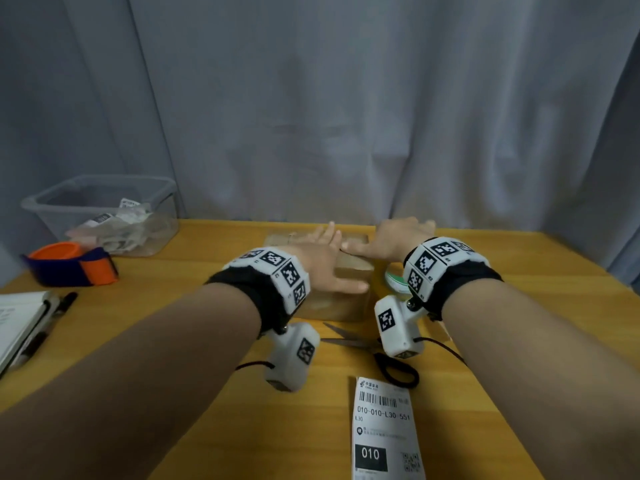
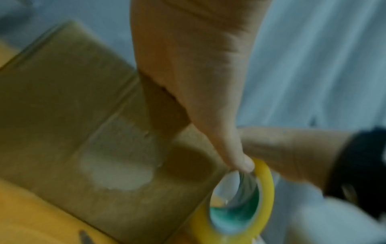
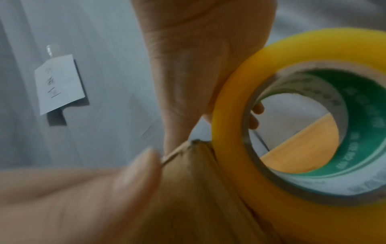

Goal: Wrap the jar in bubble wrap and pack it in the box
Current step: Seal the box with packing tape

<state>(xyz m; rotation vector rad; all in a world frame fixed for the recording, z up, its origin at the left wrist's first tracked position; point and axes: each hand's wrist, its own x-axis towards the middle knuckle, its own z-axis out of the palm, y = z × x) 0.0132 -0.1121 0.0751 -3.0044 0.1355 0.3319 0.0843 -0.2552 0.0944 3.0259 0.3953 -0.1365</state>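
A brown cardboard box [image 1: 332, 306] lies shut in the middle of the wooden table, with clear tape along its top [image 2: 117, 165]. My left hand [image 1: 329, 258] lies flat on the lid with straight fingers and the thumb stretched to the right. My right hand [image 1: 391, 242] presses flat on the lid's right part, its thumb pointing left towards the left hand. A yellow tape roll [image 1: 394, 282] stands on edge against the box's right side, just under my right wrist; it fills the right wrist view [image 3: 229, 132]. No jar or bubble wrap is in view.
Scissors [image 1: 349, 341] lie in front of the box, and a shipping label [image 1: 384, 431] nearer me. At the left are a clear bin [image 1: 52, 197] of paper scraps, an orange and purple band [image 1: 69, 265], and a notebook [image 1: 20, 323] with pens. A grey curtain hangs behind.
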